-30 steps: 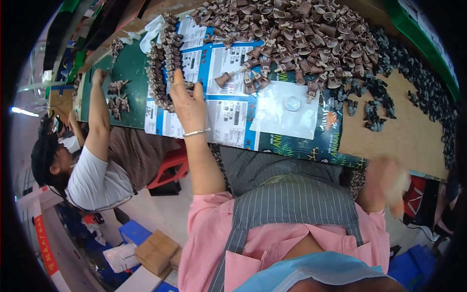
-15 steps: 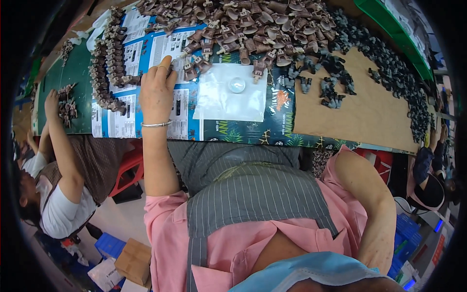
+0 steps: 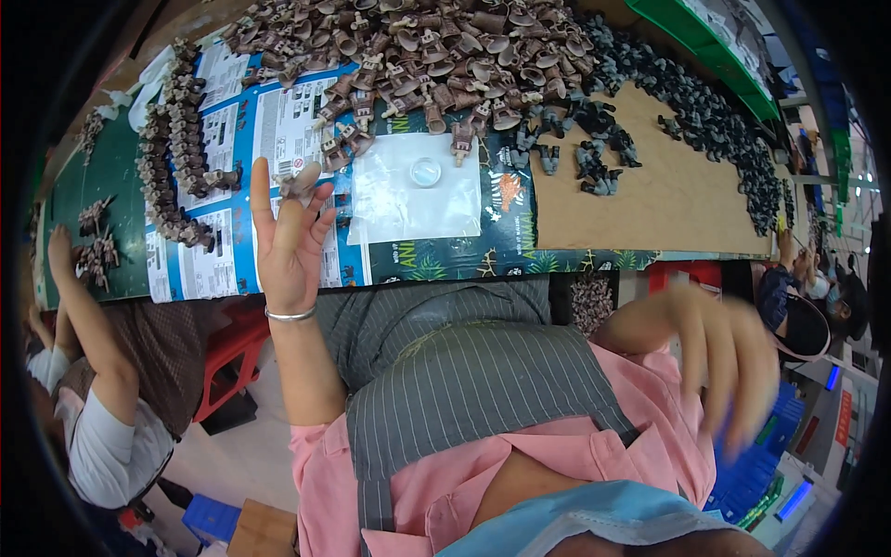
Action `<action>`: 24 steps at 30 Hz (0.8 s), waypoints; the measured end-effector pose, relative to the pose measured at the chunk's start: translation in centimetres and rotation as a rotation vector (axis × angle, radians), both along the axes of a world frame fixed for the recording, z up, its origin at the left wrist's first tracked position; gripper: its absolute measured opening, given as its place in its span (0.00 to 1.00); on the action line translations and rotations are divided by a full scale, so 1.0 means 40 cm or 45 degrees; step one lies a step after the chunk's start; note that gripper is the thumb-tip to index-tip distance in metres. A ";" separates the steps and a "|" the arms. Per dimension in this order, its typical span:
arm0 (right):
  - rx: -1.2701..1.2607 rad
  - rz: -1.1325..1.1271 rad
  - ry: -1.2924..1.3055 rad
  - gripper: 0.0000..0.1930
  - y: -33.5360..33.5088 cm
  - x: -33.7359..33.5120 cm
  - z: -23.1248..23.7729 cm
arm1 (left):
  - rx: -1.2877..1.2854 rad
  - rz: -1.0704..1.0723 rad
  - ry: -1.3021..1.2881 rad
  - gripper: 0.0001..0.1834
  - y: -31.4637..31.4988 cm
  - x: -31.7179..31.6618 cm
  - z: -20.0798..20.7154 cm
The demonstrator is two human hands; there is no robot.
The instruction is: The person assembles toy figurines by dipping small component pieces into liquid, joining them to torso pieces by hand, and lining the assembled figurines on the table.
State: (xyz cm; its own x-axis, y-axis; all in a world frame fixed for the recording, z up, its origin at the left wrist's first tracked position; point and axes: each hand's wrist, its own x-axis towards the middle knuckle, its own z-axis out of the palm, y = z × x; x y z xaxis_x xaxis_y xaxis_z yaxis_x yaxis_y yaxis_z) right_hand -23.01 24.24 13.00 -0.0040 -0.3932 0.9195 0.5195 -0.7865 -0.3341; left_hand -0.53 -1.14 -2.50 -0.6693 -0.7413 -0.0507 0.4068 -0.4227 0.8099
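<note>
My left hand [image 3: 295, 246], with a silver bangle at the wrist, is over the printed sheets at the table's front. Its index finger points up, while the thumb and other fingers pinch a small brown figurine part [image 3: 299, 180]. To its left, long rows of joined-up brown figurine parts [image 3: 176, 139] curve across the sheets. A heap of loose brown figurine parts [image 3: 464, 46] lies ahead. My right hand [image 3: 729, 357] is off the table at the right, near my chest. Motion blurs it, but its fingers hang extended and apart, with nothing visible in them.
A small clear round dish [image 3: 425, 172] sits on a clear plastic bag [image 3: 380, 209]. Grey-and-black figurine parts [image 3: 696, 102] spread over brown cardboard [image 3: 668, 204] at right. A green bin [image 3: 715, 56] borders the far right. A co-worker's arm [image 3: 83, 316] reaches in at left.
The left hand has turned over and pulled back from the rows, showing the pinched part. My right hand has risen from beside my body and is swinging. The whole view has shifted slightly.
</note>
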 end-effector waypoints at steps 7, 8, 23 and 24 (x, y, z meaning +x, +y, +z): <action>1.306 -2.138 1.593 0.12 -0.132 -0.162 -0.294 | 0.064 -0.004 0.131 0.27 -0.003 0.012 -0.035; 1.313 -2.150 1.707 0.13 -0.134 -0.160 -0.298 | 0.068 -0.003 0.135 0.27 -0.002 0.014 -0.039; 0.992 -1.885 1.589 0.10 -0.249 0.012 -0.264 | 0.128 -0.045 0.088 0.22 -0.006 0.009 -0.032; 0.899 -1.937 1.704 0.10 -0.256 0.016 -0.270 | 0.135 -0.039 0.090 0.22 -0.005 0.012 -0.034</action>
State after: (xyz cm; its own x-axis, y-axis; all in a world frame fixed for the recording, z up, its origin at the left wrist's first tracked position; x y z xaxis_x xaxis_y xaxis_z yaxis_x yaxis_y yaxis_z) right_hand -22.39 14.00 2.18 -0.2067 -0.9029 0.3768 -0.9674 0.1311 -0.2167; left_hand -0.07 -1.33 -3.84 -0.6965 -0.7131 -0.0801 0.4464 -0.5179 0.7297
